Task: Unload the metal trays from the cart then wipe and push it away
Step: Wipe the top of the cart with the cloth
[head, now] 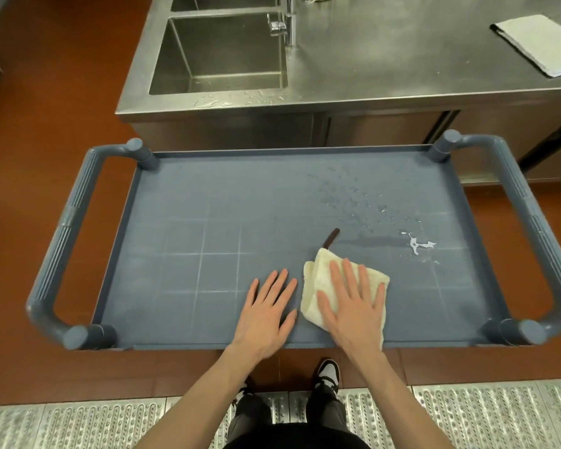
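Cart (182,202) top with water droplets (353,196), perhaps a milky splash (416,244); right hand (353,306) fingers spread on cloth (314,280).

I can read no text, label, brand or number anywhere; the cart (182,202) at 12 o'clock shows me only pale grid lines, no writing.

Cloth (318,286) on cart (208,196), before sink (221,53)
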Action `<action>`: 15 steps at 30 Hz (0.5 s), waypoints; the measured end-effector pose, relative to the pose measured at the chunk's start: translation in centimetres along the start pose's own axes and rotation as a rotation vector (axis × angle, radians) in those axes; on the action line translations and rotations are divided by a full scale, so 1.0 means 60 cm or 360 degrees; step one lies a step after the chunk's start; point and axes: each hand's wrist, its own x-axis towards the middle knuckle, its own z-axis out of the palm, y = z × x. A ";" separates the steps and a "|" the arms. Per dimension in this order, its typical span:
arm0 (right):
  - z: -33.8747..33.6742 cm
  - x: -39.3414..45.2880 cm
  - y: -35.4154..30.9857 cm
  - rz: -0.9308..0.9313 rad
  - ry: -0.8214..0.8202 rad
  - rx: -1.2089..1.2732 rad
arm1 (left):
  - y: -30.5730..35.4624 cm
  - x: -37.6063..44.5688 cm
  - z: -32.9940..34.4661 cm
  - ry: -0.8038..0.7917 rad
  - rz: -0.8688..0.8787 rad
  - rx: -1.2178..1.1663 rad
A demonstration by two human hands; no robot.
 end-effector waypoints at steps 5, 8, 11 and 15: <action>-0.014 0.005 0.070 0.0215 0.0035 0.0004 | -0.062 -0.030 -0.013 0.0050 -0.0024 0.0025; -0.027 0.003 0.120 0.0362 0.0038 0.0043 | -0.096 -0.043 -0.019 0.0050 -0.0073 0.0045; -0.033 0.001 0.133 0.0327 0.0035 0.0043 | -0.127 -0.056 -0.026 0.0063 -0.0120 0.0054; -0.021 0.002 0.094 0.0280 -0.0012 0.0018 | -0.127 -0.059 -0.019 0.0103 -0.0162 0.0008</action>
